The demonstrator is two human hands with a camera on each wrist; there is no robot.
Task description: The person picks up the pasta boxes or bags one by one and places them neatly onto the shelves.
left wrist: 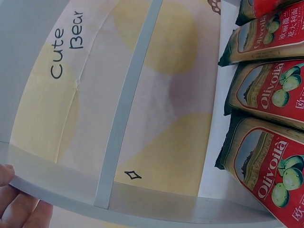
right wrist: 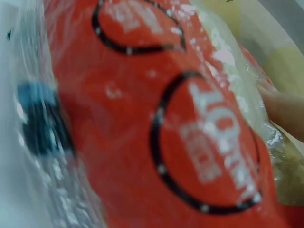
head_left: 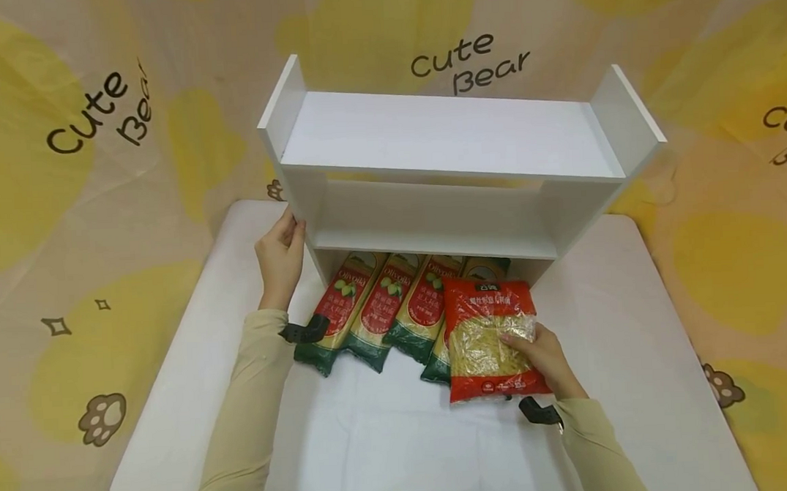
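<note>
In the head view my right hand [head_left: 545, 356] grips a red and clear bag of pasta [head_left: 490, 344] by its right side, thumb across the front. The bag overlaps the rightmost of several Olivoilà pasta packs [head_left: 370, 312], which lean side by side under the lowest board of a white shelf [head_left: 432, 214]. At the shelf's left panel, my left hand [head_left: 282, 254] pinches the front edge; its fingers [left wrist: 21, 209] show on that edge in the left wrist view. Close up in the right wrist view, the red bag [right wrist: 118, 118] fills most of the picture and hides most of the hand.
The shelf stands on a white-covered table [head_left: 402, 435] with rounded corners. A yellow-patterned "Cute Bear" cloth [head_left: 371, 27] hangs behind and spreads around the table. Upright side panels [head_left: 625, 118] rise above the shelf's top board.
</note>
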